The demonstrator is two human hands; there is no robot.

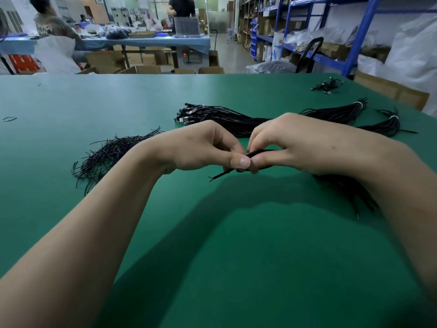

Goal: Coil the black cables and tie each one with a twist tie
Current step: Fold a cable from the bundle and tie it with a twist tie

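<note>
My left hand (203, 147) and my right hand (293, 145) meet above the middle of the green table (71, 100), both pinched on a thin black coiled cable (260, 152). A short black twist-tie end (218, 175) sticks out below my left thumb. Behind my hands lies a big bundle of black USB cables (212, 116), plugs pointing left. A loose heap of black twist ties (108, 153) rests to the left of my left wrist. More black cables (350, 190) lie under my right forearm.
Two tied black bundles (343, 112) (387, 125) lie at the right rear, and a few loose cables (327, 86) near the far right edge. A rubber band (9, 119) lies far left. People work at a blue table behind; blue shelving stands right.
</note>
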